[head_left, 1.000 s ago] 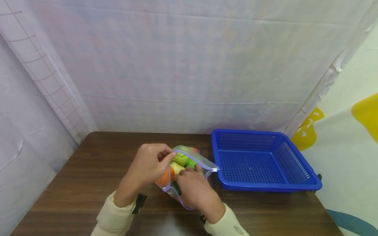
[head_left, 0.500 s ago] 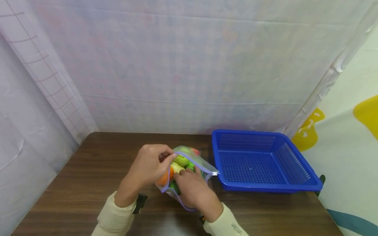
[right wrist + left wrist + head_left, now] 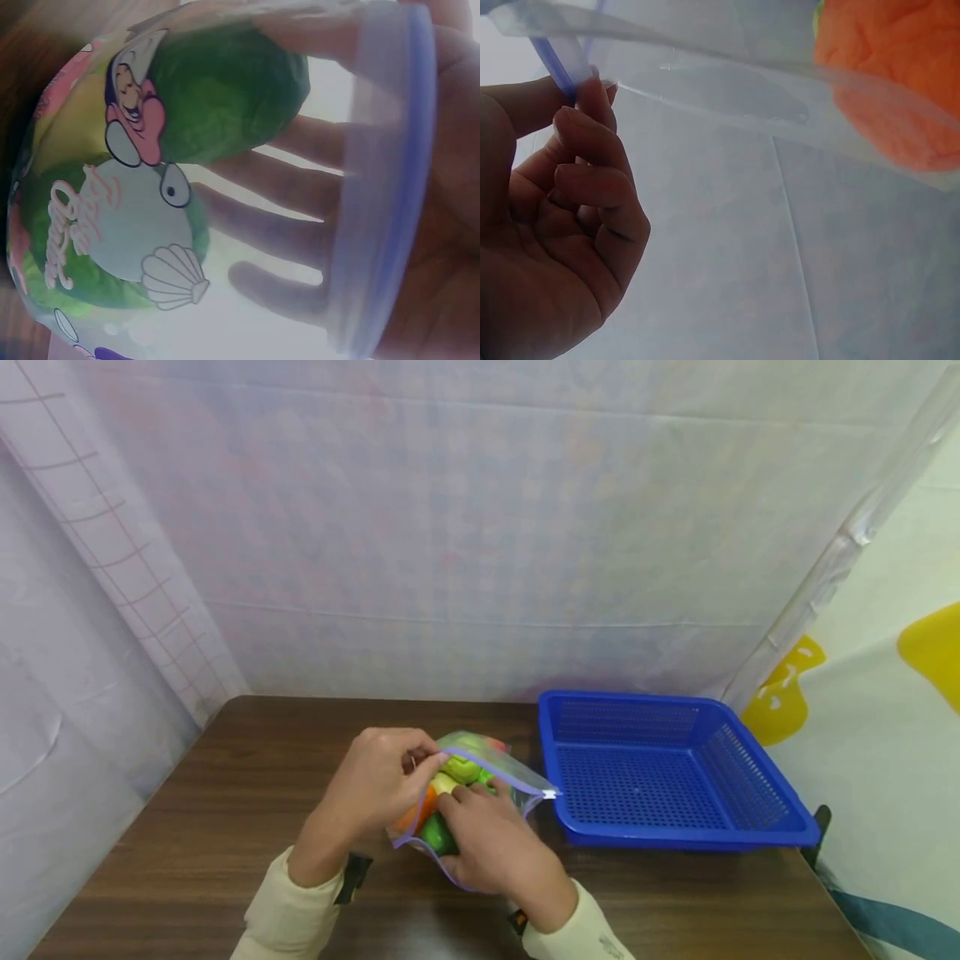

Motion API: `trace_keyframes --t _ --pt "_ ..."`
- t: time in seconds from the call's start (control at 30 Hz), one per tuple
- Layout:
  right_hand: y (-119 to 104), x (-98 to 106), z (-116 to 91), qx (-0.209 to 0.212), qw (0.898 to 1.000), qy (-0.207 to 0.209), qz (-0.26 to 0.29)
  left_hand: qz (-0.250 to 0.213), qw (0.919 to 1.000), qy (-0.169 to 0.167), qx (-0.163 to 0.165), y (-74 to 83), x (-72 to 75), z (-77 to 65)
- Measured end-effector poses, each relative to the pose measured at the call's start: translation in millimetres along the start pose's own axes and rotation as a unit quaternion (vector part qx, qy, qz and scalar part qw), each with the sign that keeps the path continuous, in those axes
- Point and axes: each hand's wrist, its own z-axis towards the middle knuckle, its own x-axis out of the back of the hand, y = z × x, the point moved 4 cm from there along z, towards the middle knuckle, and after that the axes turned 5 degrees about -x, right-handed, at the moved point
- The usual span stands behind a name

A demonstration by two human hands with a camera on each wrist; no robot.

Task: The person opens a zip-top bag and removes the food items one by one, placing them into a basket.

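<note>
Table (image 3: 187, 843): bag (image 3: 512, 769) is being supported, left of the basket (image 3: 690, 837).
Left hand (image 3: 381, 777): rim (image 3: 553, 64) is being pinched, thumb against forefinger.
Right hand (image 3: 495, 843): straight fingers are being held apart inside the bag, beside green produce (image 3: 437, 833).
Rim: produce is being put at risk of spilling, should the pinch be loosened.

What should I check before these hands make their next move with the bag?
1. Left hand pinching the bag at its rim: ok.
2. Bag's mouth open: ok.
3. Right hand out of the bag: not ok, its fingers are inside.
4. Orange item and dark green item in the bag: ok.
5. White slider not touching the blue basket: cannot tell.
</note>
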Motion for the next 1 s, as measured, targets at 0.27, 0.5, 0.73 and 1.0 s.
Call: trace_keyframes --t 0.27,0.5,0.73,1.0 --pt "1.1 11.8 -3.4 0.004 1.000 -0.006 0.017 0.003 1.0000 -0.005 0.001 -1.4 0.5 -0.8" --pt "2.8 24.4 -8.7 0.009 0.999 -0.002 0.043 0.002 1.0000 -0.010 -0.001 -2.8 1.0 -0.9" --pt "4.4 36.6 -15.6 0.014 0.995 -0.005 0.094 0.000 0.9999 -0.016 -0.001 -2.7 1.6 -0.4" --pt "4.7 51.1 -25.3 0.025 0.993 0.011 0.115 0.002 0.9999 -0.015 -0.002 -2.1 2.8 -0.2"
